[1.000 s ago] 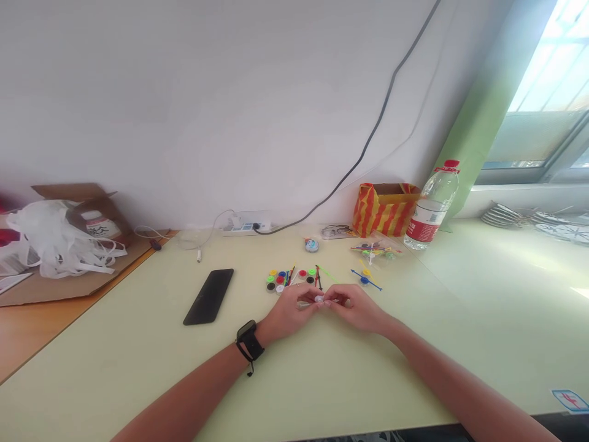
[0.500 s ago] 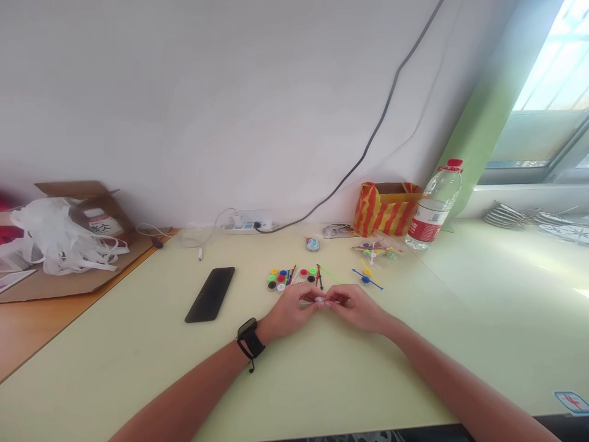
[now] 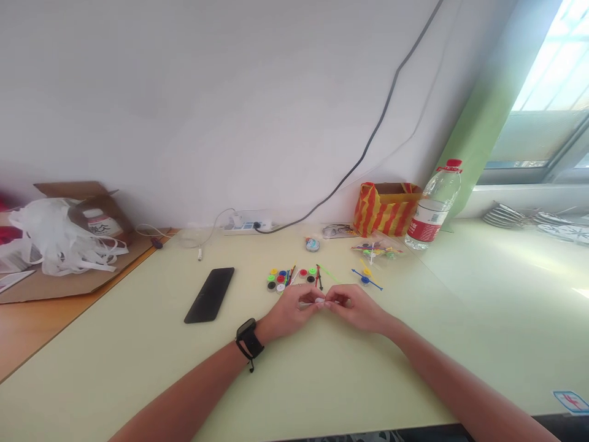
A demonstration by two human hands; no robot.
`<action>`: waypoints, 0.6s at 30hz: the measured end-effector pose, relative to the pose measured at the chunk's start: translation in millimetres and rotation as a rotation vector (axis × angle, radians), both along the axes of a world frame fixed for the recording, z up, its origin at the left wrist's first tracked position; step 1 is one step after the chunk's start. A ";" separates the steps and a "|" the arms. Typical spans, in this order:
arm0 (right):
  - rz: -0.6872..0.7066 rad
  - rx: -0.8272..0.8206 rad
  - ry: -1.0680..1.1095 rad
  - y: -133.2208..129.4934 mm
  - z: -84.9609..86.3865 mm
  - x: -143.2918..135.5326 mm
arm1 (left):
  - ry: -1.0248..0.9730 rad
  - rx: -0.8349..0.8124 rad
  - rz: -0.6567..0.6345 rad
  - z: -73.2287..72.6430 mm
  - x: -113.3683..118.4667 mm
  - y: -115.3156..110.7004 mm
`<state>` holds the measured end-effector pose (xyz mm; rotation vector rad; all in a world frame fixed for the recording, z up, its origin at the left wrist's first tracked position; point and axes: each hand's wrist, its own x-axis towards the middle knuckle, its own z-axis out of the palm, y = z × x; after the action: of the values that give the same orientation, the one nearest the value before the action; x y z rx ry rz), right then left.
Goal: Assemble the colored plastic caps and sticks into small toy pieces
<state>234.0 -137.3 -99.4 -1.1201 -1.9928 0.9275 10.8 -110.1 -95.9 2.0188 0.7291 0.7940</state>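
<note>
Fingertips of my left hand [image 3: 289, 310] and my right hand [image 3: 358, 308] meet over the table, pinching a small white plastic piece [image 3: 319, 301] between them. Most of that piece is covered by the fingers, so its full shape is hidden. Just beyond my left hand sit several small round pieces with coloured tops, among them a red one [image 3: 303, 273]. Thin coloured plastic arrows lie beside them, such as a red one [image 3: 318, 276]. Beyond my right hand, a blue arrow [image 3: 373, 284] rests on a round blue-topped piece [image 3: 365, 280], with a yellow arrow behind it.
A black phone [image 3: 210, 295] lies to the left. Farther back are a round tin [image 3: 312, 245], a clear bag of arrows [image 3: 375, 250], a striped paper bag [image 3: 384, 210], a water bottle [image 3: 430, 215] and a power strip [image 3: 246, 226]. Cardboard [image 3: 92, 279] lies far left.
Both hands keep the same pinch on the white piece, with barely any finger movement. The whole view has shifted very slightly; nothing on the table has moved.
</note>
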 end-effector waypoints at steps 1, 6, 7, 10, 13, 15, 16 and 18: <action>0.001 -0.001 0.000 0.1 -0.4 -0.1 | -0.006 0.001 0.012 -0.5 0.2 -0.1; -0.008 0.004 0.029 -0.9 1.7 -1.1 | -0.072 -0.035 0.019 -0.4 0.4 -1.3; -0.014 0.009 0.035 -1.0 2.5 -1.2 | -0.090 -0.052 0.010 0.4 0.2 -1.4; -0.033 0.031 0.042 -0.4 3.1 -1.1 | -0.122 -0.104 -0.012 2.6 -0.6 -0.8; -0.103 0.102 0.060 1.5 -0.1 -0.2 | -0.129 -0.123 -0.009 2.6 -0.8 0.6; -0.166 0.180 0.056 2.8 -2.9 0.8 | -0.141 -0.120 0.008 1.1 -0.9 1.8; -0.187 0.210 0.048 3.3 -3.9 1.3 | -0.149 -0.125 0.016 0.1 -0.9 2.6; -0.196 0.222 0.036 3.2 -4.6 1.9 | -0.166 -0.155 0.030 -1.8 -1.3 4.2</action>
<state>235.9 -134.1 -104.0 -1.1390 -1.8658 0.6053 9.4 -105.9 -97.8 1.7844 0.7040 0.8835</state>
